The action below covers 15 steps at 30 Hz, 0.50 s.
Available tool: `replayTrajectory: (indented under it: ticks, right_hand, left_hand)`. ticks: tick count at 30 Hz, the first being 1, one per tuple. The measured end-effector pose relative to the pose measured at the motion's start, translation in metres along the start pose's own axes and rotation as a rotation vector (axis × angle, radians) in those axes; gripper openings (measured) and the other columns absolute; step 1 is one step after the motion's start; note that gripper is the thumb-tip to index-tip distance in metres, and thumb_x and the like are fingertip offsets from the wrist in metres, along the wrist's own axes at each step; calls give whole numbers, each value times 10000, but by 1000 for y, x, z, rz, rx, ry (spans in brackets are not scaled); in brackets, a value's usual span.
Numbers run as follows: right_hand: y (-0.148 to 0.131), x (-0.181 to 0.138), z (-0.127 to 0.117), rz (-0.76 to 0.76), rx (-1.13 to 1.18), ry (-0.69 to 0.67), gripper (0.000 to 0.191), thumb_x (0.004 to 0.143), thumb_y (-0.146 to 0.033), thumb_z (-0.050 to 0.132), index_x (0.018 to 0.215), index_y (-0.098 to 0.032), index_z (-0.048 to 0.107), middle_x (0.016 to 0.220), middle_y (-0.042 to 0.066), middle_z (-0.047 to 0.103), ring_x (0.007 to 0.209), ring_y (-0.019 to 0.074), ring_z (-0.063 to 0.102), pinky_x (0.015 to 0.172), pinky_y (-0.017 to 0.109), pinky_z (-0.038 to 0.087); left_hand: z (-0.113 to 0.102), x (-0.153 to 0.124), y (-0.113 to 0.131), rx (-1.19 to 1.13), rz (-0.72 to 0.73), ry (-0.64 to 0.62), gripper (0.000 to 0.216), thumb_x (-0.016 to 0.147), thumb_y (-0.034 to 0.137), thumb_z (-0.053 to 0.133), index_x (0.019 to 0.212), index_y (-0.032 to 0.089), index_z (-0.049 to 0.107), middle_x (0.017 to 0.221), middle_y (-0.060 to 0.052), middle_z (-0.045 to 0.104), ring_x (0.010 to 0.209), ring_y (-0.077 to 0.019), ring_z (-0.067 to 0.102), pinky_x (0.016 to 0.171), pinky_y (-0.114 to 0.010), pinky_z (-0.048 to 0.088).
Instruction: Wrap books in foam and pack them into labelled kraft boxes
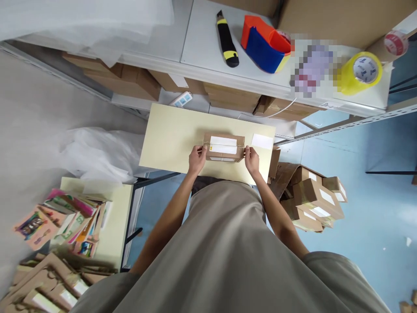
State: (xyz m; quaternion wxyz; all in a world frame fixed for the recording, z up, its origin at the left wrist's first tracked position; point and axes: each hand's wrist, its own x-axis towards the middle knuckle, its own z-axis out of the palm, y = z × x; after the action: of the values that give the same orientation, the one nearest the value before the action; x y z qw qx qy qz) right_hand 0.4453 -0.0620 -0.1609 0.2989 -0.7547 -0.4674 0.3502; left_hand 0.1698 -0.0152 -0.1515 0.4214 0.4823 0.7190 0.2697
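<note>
A small brown cardboard box point(224, 157) lies on the pale yellow tabletop point(172, 134) in front of me. White labels point(223, 150) are on its top and its near side, and a thin pale line crosses it lengthwise; whether that is string or a tape edge I cannot tell. At the box's left end is my left hand point(197, 161), its fingers closed on the edge. My right hand point(252, 161) is closed at the opposite end, thumb and fingers pinched against the corner. A blank white paper point(262, 141) lies just beyond the right hand.
On the grey shelf point(198, 43) ahead are a utility knife point(227, 41), a tape dispenser point(265, 45) and yellow tape rolls point(361, 71). Packed boxes point(314, 198) are piled at right. Colourful booklets point(76, 221), flattened cartons point(48, 282) and plastic sheeting point(100, 152) lie to the left.
</note>
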Motion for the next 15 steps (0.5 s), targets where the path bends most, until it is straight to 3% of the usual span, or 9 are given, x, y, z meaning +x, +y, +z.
replayTrajectory:
  ticks: [5, 10, 15]
  right_hand:
    - [-9, 1, 9, 44, -213, 30, 512, 1156, -668, 316, 959, -255, 547, 1019, 131, 764, 842, 274, 708, 741, 348, 473]
    - [-12, -2, 17, 52, -371, 20, 559, 1066, -808, 475, 995, -255, 518, 995, 114, 723, 797, 271, 671, 700, 320, 412]
    - [-3, 0, 13, -18, -329, -13, 585, 1071, -838, 396, 916, -278, 466, 864, 47, 668, 699, 225, 582, 657, 303, 360]
  left_hand:
    - [1, 3, 0, 225, -21, -8, 380, 1073, 596, 578, 967, 237, 646, 1114, -133, 805, 1068, -292, 749, 974, -386, 549]
    - [4, 4, 0, 415, -34, -63, 410, 1064, 627, 568, 920, 246, 614, 1092, -139, 786, 1059, -309, 728, 922, -376, 517]
    - [1, 8, 0, 464, -4, -100, 416, 1047, 612, 594, 833, 255, 568, 1010, -100, 771, 999, -278, 705, 853, -332, 481]
